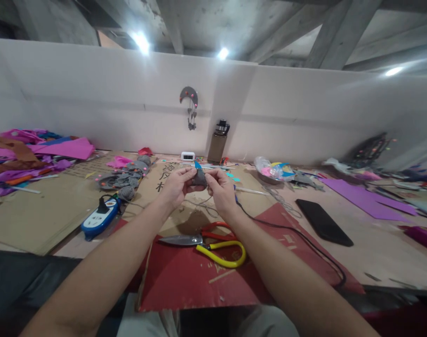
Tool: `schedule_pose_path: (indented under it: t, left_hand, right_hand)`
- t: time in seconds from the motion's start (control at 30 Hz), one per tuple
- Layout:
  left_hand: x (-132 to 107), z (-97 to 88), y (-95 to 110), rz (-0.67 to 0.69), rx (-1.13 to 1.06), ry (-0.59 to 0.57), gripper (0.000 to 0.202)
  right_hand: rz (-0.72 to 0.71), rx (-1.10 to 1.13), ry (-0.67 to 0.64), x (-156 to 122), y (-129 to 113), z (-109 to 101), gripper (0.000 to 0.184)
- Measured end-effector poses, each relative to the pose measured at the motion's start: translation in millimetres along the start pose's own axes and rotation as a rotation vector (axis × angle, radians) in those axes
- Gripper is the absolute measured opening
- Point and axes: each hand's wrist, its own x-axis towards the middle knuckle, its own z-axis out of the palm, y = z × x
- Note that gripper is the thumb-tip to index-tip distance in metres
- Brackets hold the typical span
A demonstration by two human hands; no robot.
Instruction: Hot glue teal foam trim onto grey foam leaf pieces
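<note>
Between my two hands, above the cardboard, is a small dark grey felt piece [199, 179] with a blue pointed tip [198, 165] at its top. My left hand [181, 185] pinches it from the left, and the fingers of my right hand [219, 186] are closed at its right edge. A thin grey cord [203, 204] trails on the cardboard below. Nearer to me, scissors [199, 241] with one red and one yellow handle lie on a red board [185, 285]. Beyond my right hand lies a glue gun's or tool's black cable [290, 224].
A blue and white power strip [100, 217] sits left, near grey felt pieces [124, 178]. Pink and purple felt scraps [62, 147] pile up far left. On the right are a black phone [323, 222], a purple sheet [364, 196] and a bowl [269, 175]. A moon-shaped ornament [188, 96] hangs on the wall.
</note>
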Motion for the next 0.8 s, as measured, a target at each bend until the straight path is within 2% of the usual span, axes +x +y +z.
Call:
schedule_pose_path:
  t: [0.1, 0.2, 0.5, 0.6, 0.8]
  left_hand:
    - [-1, 0.8, 1, 0.018, -0.03, 0.012, 0.015]
    - [-1, 1.5, -1, 0.007, -0.074, 0.008, 0.012]
    - [-3, 8.3, -3, -0.017, -0.15, 0.072, 0.009]
    - [-4, 9.4, -1, 0.009, -0.084, 0.05, 0.014]
    - [-6, 10.6, -2, 0.062, 0.076, 0.134, 0.023]
  right_hand:
    - [-0.113, -0.185, 0.023, -4, -2, 1, 0.017]
    - [-0.138, -0.254, 0.063, -6, -2, 1, 0.02]
    - [-0.048, -0.156, 0.128, 1, 0, -3, 0.022]
    - [-0.029, -0.148, 0.133, 0, 0, -2, 0.022]
    - [-0.024, -0.182, 0.095, -4, -2, 3, 0.02]
